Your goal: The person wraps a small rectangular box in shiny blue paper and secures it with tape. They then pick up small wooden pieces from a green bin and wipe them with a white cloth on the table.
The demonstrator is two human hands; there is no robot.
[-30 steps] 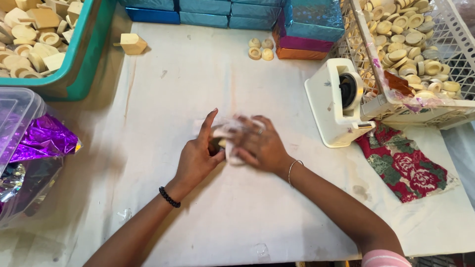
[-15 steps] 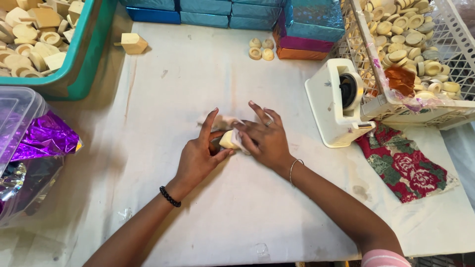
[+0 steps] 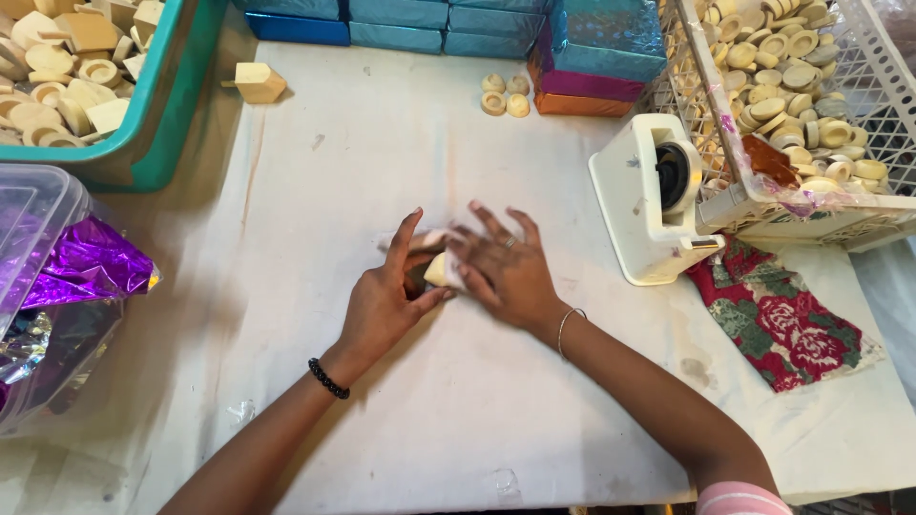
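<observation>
My left hand (image 3: pixel 386 300) and my right hand (image 3: pixel 504 269) meet at the middle of the white-covered table (image 3: pixel 458 401). Between them they hold a small pale wooden piece (image 3: pixel 438 271) against the cloth, with a bit of clear wrapping around it. Most of the piece is hidden under my right palm and fingers. The left thumb and fingers pinch its left side. A black bead bracelet is on my left wrist and a thin bangle on my right.
A teal bin (image 3: pixel 157 114) of wooden pieces sits far left, one loose wooden piece (image 3: pixel 256 83) beside it. Three wooden rings (image 3: pixel 505 95) lie near stacked blue boxes (image 3: pixel 448 21). A white tape dispenser (image 3: pixel 651 200), a white basket (image 3: pixel 811 205) of rings, red floral cloth (image 3: pixel 787 319) and purple foil (image 3: pixel 81 265) surround the hands.
The crumpled clear wrapping that was bunched in both hands has been flattened down around the piece. My right hand has spread flat over it; both hands stayed in place.
</observation>
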